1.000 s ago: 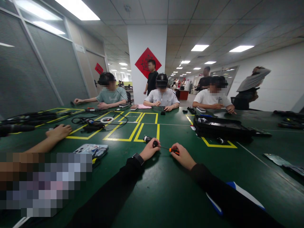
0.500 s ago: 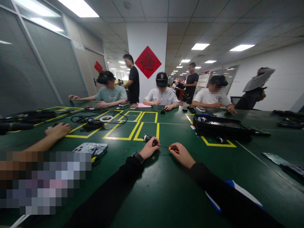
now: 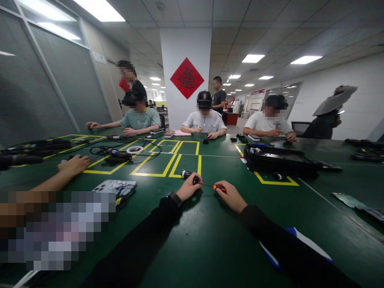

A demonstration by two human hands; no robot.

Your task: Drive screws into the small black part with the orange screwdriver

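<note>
My left hand (image 3: 189,188) is closed around a small black part (image 3: 196,180), whose kind I cannot make out because the fingers cover most of it. From the right, my right hand (image 3: 231,197) grips the orange and black handle of a screwdriver (image 3: 220,188). Its thin shaft points left and reaches the black part; whether the tip sits in a screw is too small to see. Just behind my left hand lies a black and white cylindrical piece (image 3: 186,174) on the green table (image 3: 207,240).
A black open case (image 3: 279,160) stands at the right, a black and white piece (image 3: 279,176) before it. Blue-white item (image 3: 312,244) lies beneath my right forearm. Cables (image 3: 117,154) and a clear bag (image 3: 115,187) are left. A co-worker's hand (image 3: 75,164) rests at left; others sit opposite.
My hands, the screwdriver and the black part look the same. In the background, two standing people have moved left, and the person at the far right has shifted slightly right.
</note>
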